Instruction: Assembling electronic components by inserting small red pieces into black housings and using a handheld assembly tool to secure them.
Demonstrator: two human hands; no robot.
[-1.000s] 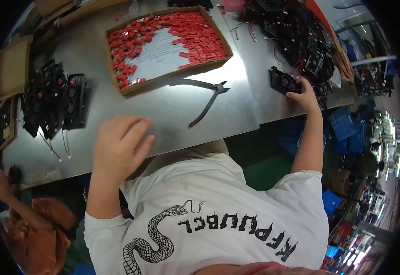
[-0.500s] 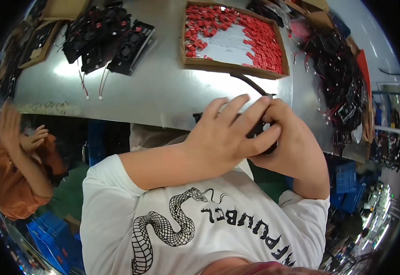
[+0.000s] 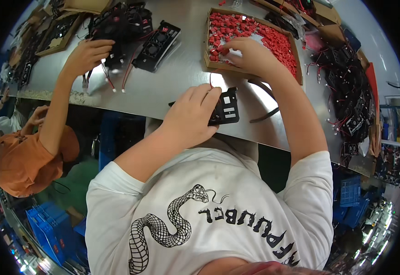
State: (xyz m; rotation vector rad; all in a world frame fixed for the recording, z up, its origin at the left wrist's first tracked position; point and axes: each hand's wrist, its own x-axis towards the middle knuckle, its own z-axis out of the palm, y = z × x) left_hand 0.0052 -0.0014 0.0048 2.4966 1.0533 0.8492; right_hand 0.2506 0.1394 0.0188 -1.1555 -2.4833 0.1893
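My left hand [image 3: 188, 112] is wrapped round a black plastic fan unit [image 3: 228, 111] at the near edge of the metal table. The unit's right end shows light rectangular openings, and a thin red wire rises from it; the rest is under my fingers. My right hand [image 3: 250, 56] reaches over the near wall of a shallow cardboard tray [image 3: 236, 69]. Its fingertips are pinched together at a small red plastic part [image 3: 224, 51] among many loose ones. A black cable or strap [image 3: 265, 114] lies on the table below my right forearm.
At the left, a co-worker's hand [image 3: 87, 57] reaches to a pile of black fan units [image 3: 120, 23]. A double-fan unit [image 3: 158, 46] lies beside it. More wired black units [image 3: 349, 101] are heaped at the right. Blue crates [image 3: 49, 229] stand below at the left.
My right hand has left the fan unit and moved up to the red parts. My left hand has shifted left, still holding the unit. The co-worker's arm has stretched out to the fan pile.
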